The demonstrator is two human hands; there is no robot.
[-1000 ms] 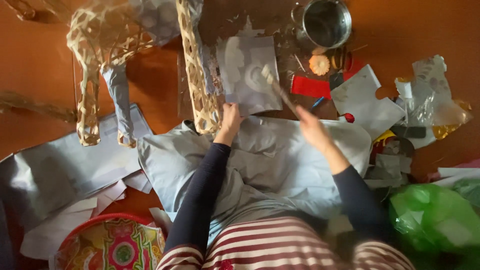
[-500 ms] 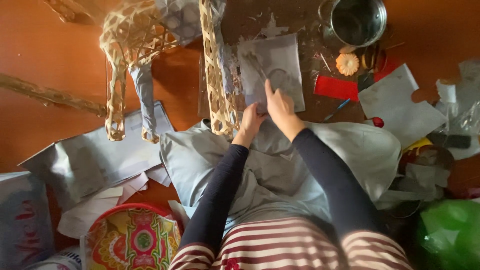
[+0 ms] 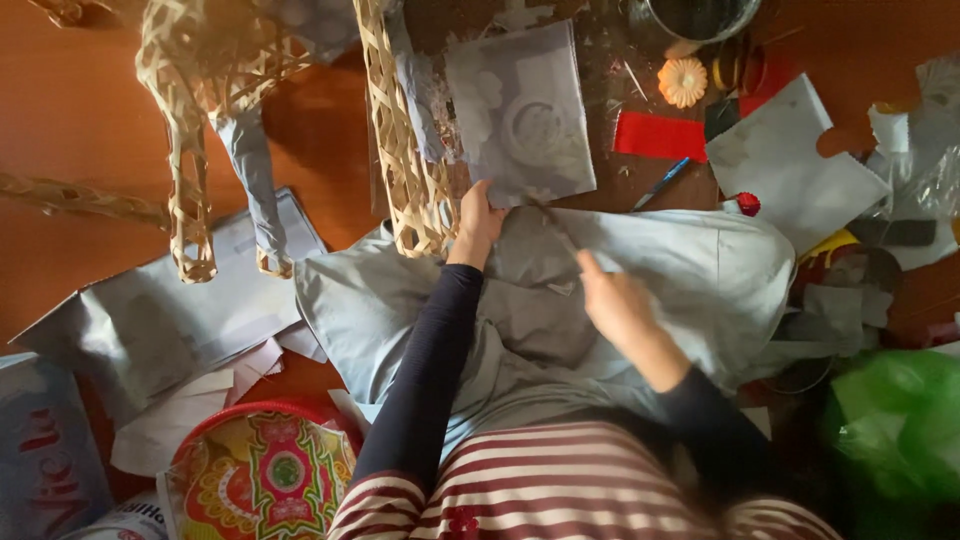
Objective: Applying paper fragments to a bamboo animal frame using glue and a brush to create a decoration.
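My left hand [image 3: 478, 222] reaches forward, its fingers on the lower left corner of a grey paper sheet [image 3: 525, 110] that lies against a woven bamboo frame [image 3: 405, 150]. Nearer my body, my right hand [image 3: 615, 300] hovers over the pale blue cloth [image 3: 700, 265] on my lap. It is closed on a thin brush-like stick [image 3: 562, 238] that points toward the sheet. The stick's tip is too blurred to make out. Both sleeves are dark, over a striped top.
A second bamboo frame [image 3: 190, 120] stands at the left, with grey paper sheets [image 3: 170, 310] below it. A metal pot [image 3: 700, 15], an orange flower shape [image 3: 683, 82], red paper [image 3: 660, 135] and a blue pen [image 3: 660, 182] lie ahead. A green bag [image 3: 900, 430] sits right, a colourful round tin [image 3: 265, 470] left.
My right hand has drawn back from the grey sheet toward my body with the stick. My left hand has stayed at the sheet's lower edge. The view has shifted.
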